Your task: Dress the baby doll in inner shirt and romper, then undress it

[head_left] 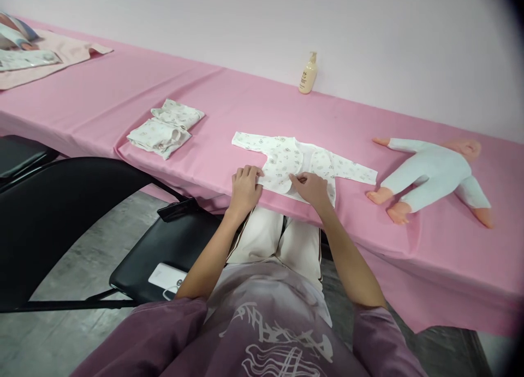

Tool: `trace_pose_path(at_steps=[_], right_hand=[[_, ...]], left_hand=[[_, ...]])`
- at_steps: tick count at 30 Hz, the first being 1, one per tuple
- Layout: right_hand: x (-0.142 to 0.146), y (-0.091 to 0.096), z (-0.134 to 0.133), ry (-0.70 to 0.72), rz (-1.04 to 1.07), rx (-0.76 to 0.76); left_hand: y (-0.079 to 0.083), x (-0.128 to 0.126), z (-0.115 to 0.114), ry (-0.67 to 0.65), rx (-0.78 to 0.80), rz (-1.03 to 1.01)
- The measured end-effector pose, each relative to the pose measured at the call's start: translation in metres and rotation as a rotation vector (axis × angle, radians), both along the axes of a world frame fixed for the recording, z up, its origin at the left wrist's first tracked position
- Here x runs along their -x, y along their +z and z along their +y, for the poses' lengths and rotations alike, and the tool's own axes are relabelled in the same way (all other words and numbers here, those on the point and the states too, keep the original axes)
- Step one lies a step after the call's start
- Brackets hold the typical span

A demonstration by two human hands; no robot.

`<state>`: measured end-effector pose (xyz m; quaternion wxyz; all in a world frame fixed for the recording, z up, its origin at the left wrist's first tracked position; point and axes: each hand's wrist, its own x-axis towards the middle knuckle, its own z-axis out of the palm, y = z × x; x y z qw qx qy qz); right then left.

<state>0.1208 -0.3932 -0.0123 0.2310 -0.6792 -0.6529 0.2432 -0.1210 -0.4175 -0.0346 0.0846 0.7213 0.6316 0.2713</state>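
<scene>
A small white printed baby shirt [286, 157] lies spread flat on the pink tablecloth [229, 109], sleeves out to both sides. My left hand [245, 186] rests on its lower left hem, fingers curled over the edge of the cloth. At the hem's middle, my right hand [309, 187] pinches the fabric between thumb and fingers. Both hands sit at the table's near edge, above my lap.
Folded baby clothes [166, 129] lie to the left. A baby doll [429, 178] in a pale suit lies face down at right. A pump lotion bottle [308, 74] stands by the wall. A black chair [164, 257] holding a white phone [167, 279] is at my left.
</scene>
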Motion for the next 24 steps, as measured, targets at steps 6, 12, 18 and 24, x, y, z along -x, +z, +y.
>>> trace_pose_path(at_steps=[6, 12, 18, 24], right_hand=[[0.002, 0.001, 0.048, -0.087, -0.142, 0.009], [0.005, 0.005, 0.105, -0.127, -0.227, 0.015], [0.0, 0.005, 0.135, -0.135, -0.224, -0.034], [-0.006, 0.002, 0.132, -0.15, -0.192, -0.061]], left_hand=[[-0.003, 0.0, -0.001, 0.003, 0.005, -0.001], [-0.007, 0.002, 0.0, -0.003, -0.005, -0.026], [-0.008, 0.003, -0.001, -0.008, 0.001, -0.036], [-0.007, 0.007, 0.0, -0.039, 0.014, -0.052]])
